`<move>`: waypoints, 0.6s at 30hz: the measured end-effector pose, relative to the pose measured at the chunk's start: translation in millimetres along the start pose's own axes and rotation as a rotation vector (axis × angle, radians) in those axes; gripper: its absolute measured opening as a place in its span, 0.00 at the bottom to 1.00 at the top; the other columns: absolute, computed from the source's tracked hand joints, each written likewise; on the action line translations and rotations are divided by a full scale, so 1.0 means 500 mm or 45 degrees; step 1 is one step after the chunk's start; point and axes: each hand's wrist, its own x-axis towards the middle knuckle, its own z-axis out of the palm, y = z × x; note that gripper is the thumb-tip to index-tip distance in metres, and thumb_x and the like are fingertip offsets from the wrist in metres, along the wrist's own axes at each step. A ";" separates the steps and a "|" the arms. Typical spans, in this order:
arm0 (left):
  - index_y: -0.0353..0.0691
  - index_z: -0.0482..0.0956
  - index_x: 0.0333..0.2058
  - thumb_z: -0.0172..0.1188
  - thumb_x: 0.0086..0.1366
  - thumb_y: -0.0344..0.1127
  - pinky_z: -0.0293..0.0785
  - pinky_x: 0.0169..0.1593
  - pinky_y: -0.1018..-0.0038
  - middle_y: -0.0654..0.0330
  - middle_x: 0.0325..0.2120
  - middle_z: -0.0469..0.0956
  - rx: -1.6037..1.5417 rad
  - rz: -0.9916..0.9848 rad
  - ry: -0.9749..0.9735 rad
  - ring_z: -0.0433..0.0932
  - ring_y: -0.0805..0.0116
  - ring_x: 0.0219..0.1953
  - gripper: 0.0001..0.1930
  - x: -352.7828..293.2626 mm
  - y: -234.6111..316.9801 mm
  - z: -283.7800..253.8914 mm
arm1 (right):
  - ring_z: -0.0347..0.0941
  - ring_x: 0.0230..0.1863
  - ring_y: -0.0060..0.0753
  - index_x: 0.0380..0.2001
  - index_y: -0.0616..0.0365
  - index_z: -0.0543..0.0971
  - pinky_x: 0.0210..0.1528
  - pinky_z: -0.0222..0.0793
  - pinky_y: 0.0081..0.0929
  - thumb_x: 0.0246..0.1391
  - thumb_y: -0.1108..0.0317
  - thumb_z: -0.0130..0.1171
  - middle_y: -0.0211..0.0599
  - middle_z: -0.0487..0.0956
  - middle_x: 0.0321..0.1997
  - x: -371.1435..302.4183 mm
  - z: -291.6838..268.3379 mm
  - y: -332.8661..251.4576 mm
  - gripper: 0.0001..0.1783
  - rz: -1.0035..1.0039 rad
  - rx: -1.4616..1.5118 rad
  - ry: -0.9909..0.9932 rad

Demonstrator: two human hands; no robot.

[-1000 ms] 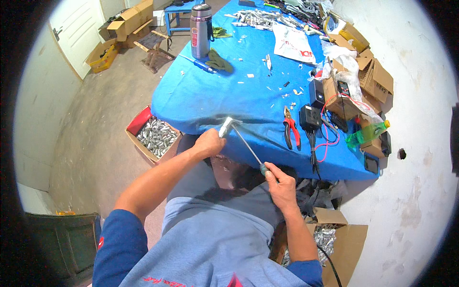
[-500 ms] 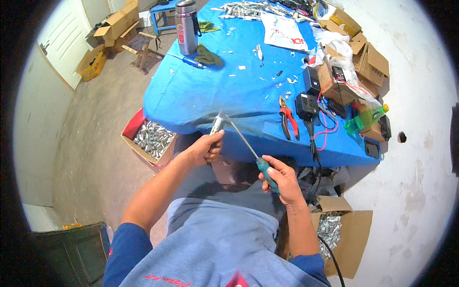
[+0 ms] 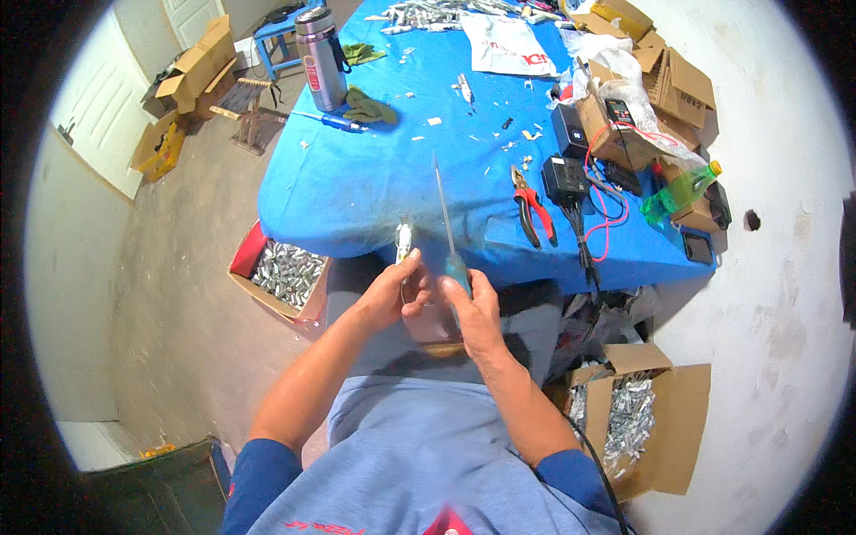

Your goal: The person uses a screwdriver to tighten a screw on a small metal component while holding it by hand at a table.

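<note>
Close in, above the lap, the left hand [image 3: 388, 294] has its fingers wrapped around a small silvery part [image 3: 404, 242], just short of the desk [image 3: 357, 192] edge. Beside it, the right hand [image 3: 477, 308] grips the teal handle of a long screwdriver [image 3: 446, 223], its shaft pointing up over the blue cloth. On the concrete floor [image 3: 178, 294], open cardboard boxes [image 3: 285, 272] of metal pieces flank the person. Farther on lie red-handled pliers [image 3: 533, 212], black adapters [image 3: 565, 176] and a steel flask [image 3: 321, 58].
</note>
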 end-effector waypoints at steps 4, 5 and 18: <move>0.43 0.68 0.26 0.44 0.67 0.66 0.56 0.20 0.75 0.60 0.17 0.69 -0.027 0.010 -0.066 0.59 0.72 0.11 0.29 -0.007 -0.008 0.004 | 0.73 0.32 0.21 0.39 0.62 0.73 0.35 0.71 0.23 0.59 0.62 0.58 0.34 0.77 0.34 0.020 0.028 -0.040 0.14 0.156 0.214 -0.125; 0.43 0.68 0.26 0.44 0.67 0.66 0.56 0.20 0.75 0.60 0.17 0.69 -0.059 -0.012 -0.059 0.59 0.71 0.11 0.29 -0.008 -0.011 0.009 | 0.73 0.32 0.21 0.39 0.62 0.72 0.35 0.71 0.23 0.59 0.62 0.58 0.34 0.77 0.34 0.026 0.029 -0.054 0.14 0.241 0.276 -0.164; 0.41 0.71 0.29 0.41 0.68 0.66 0.65 0.18 0.73 0.54 0.19 0.73 0.037 0.041 -0.120 0.68 0.65 0.14 0.30 -0.008 -0.034 0.029 | 0.71 0.26 0.19 0.45 0.60 0.72 0.28 0.71 0.20 0.52 0.61 0.64 0.33 0.77 0.35 0.079 -0.010 -0.063 0.21 0.503 0.306 -0.520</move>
